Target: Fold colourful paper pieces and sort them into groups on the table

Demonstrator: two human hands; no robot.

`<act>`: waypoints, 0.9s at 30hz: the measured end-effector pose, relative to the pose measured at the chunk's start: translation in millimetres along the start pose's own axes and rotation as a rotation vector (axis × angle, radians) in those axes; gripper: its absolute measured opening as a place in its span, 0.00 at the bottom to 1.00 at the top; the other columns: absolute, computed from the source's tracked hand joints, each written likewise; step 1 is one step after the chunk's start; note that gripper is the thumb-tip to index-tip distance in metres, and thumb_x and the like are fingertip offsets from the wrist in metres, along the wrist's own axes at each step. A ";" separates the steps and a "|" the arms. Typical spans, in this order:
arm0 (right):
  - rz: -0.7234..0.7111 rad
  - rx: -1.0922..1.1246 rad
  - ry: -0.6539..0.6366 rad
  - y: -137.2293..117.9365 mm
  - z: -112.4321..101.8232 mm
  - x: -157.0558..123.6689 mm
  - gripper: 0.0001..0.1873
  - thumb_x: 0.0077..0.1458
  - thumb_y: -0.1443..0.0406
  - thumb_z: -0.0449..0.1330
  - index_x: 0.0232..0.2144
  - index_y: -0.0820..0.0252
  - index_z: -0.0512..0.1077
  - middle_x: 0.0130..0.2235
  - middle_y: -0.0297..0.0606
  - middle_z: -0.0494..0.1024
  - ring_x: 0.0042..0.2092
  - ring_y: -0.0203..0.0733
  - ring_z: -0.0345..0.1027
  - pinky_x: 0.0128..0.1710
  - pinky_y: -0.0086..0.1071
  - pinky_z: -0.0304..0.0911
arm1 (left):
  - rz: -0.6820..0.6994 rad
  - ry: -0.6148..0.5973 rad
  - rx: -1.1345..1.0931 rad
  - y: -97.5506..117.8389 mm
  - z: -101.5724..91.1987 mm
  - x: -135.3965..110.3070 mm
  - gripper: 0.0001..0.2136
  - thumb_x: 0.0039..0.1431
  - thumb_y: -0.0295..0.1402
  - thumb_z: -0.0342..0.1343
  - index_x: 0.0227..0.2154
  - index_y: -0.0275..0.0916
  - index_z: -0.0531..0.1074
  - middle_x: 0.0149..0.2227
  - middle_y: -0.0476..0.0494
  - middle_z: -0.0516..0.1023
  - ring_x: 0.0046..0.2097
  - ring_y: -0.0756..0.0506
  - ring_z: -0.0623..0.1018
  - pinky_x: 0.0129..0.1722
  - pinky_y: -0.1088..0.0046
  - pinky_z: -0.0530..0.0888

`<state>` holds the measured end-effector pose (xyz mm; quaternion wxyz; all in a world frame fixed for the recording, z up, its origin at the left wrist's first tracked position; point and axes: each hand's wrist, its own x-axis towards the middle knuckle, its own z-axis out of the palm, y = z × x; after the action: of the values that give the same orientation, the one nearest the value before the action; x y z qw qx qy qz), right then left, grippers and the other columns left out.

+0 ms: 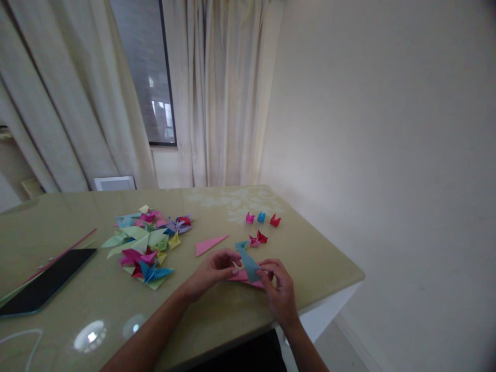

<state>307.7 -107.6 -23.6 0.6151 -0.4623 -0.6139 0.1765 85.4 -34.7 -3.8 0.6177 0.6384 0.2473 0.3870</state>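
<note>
A folded light blue paper piece (248,266) stands upright between my hands, its pointed tip upward. My right hand (279,289) pinches its right edge with thumb and fingers. Beside its left edge is my left hand (212,273), thumb and forefinger curved and a little apart; whether they touch the paper is hard to see. Pink folded paper (241,276) lies beneath the blue piece, partly covered by it and by my fingers. Another pink folded triangle (211,245) rests just beyond my left hand. Past my fingertips sit a small teal folded piece (241,245) and pink and red ones (257,239).
A heap of colourful origami pieces (145,243) occupies the table's left-centre. Three small folded figures (262,218) stand in a row farther back. A dark tablet-like slab (42,284) lies at left beside thin paper strips (62,254). The table's right edge (329,245) runs near a wall.
</note>
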 end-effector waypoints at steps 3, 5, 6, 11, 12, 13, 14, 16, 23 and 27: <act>0.052 0.059 0.179 4.4 -2.0 -0.5 0.14 0.64 0.55 0.64 0.34 0.59 0.78 0.33 0.38 0.76 0.33 0.41 0.71 0.32 0.30 0.69 | 0.056 0.050 0.368 2.6 -11.8 -2.2 0.21 0.57 0.47 0.69 0.48 0.41 0.78 0.47 0.41 0.81 0.42 0.45 0.78 0.42 0.68 0.75; 0.114 0.096 0.252 6.5 -3.0 -0.9 0.15 0.63 0.54 0.65 0.35 0.60 0.78 0.30 0.35 0.75 0.29 0.39 0.68 0.28 0.29 0.66 | 0.095 0.009 0.623 1.6 -17.1 -3.3 0.21 0.56 0.47 0.69 0.49 0.42 0.79 0.50 0.39 0.80 0.48 0.41 0.77 0.48 0.64 0.74; 0.138 0.106 0.266 7.2 -3.3 -1.1 0.15 0.63 0.53 0.66 0.36 0.60 0.78 0.29 0.34 0.75 0.28 0.38 0.67 0.27 0.29 0.65 | 0.108 -0.028 0.710 0.2 -18.4 -3.5 0.20 0.56 0.46 0.69 0.49 0.42 0.80 0.50 0.38 0.80 0.50 0.40 0.77 0.51 0.63 0.74; 0.128 0.090 0.238 8.7 -2.5 -3.3 0.16 0.62 0.53 0.66 0.37 0.61 0.80 0.33 0.39 0.79 0.33 0.40 0.72 0.31 0.31 0.69 | 0.059 -0.134 0.737 -7.6 -19.0 -2.7 0.13 0.64 0.41 0.61 0.44 0.41 0.83 0.44 0.40 0.81 0.47 0.42 0.79 0.48 0.67 0.75; 0.116 0.075 0.235 8.8 -2.4 -3.9 0.15 0.62 0.54 0.66 0.37 0.61 0.81 0.34 0.40 0.80 0.34 0.41 0.73 0.32 0.31 0.69 | 0.045 -0.129 0.718 -7.9 -19.6 -2.7 0.13 0.64 0.41 0.61 0.45 0.41 0.82 0.44 0.40 0.81 0.46 0.42 0.80 0.47 0.68 0.75; 0.106 0.058 0.230 8.9 -2.4 -4.5 0.15 0.62 0.54 0.66 0.38 0.61 0.81 0.35 0.40 0.80 0.34 0.41 0.73 0.33 0.31 0.69 | 0.033 -0.126 0.708 -7.6 -20.9 -2.7 0.14 0.62 0.41 0.62 0.46 0.40 0.82 0.44 0.40 0.80 0.46 0.42 0.80 0.47 0.68 0.75; 0.100 0.041 0.222 9.0 -2.4 -5.0 0.14 0.63 0.55 0.66 0.38 0.61 0.81 0.36 0.41 0.81 0.34 0.41 0.73 0.33 0.31 0.69 | 0.022 -0.126 0.707 -6.9 -23.0 -2.8 0.16 0.60 0.43 0.65 0.47 0.41 0.82 0.45 0.40 0.80 0.47 0.42 0.80 0.47 0.68 0.75; 0.083 0.025 0.205 8.9 -2.6 -5.8 0.13 0.63 0.56 0.66 0.39 0.60 0.82 0.36 0.41 0.81 0.34 0.41 0.73 0.32 0.31 0.69 | 0.003 -0.105 0.721 -4.7 -30.0 -2.5 0.21 0.56 0.45 0.68 0.50 0.42 0.81 0.48 0.41 0.80 0.48 0.42 0.79 0.47 0.68 0.75; -0.057 -0.073 0.146 8.7 -0.6 -5.6 0.08 0.64 0.61 0.65 0.40 0.53 0.85 0.41 0.43 0.82 0.43 0.46 0.77 0.42 0.37 0.76 | -0.079 0.448 1.227 -10.7 -73.1 -1.8 0.16 0.69 0.36 0.52 0.52 0.38 0.78 0.54 0.35 0.79 0.55 0.37 0.75 0.58 0.59 0.70; -0.127 -0.166 0.077 6.6 2.1 -8.0 0.09 0.65 0.64 0.64 0.42 0.50 0.85 0.43 0.43 0.81 0.45 0.46 0.77 0.48 0.39 0.76 | -0.235 0.487 1.425 -17.1 -87.0 -4.5 0.15 0.69 0.38 0.53 0.52 0.39 0.78 0.56 0.35 0.77 0.58 0.34 0.74 0.58 0.55 0.68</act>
<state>306.6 -109.8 -33.9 0.6076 -0.4782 -0.6305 0.0677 16.1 15.6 -26.9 0.0213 0.7488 0.6330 0.1956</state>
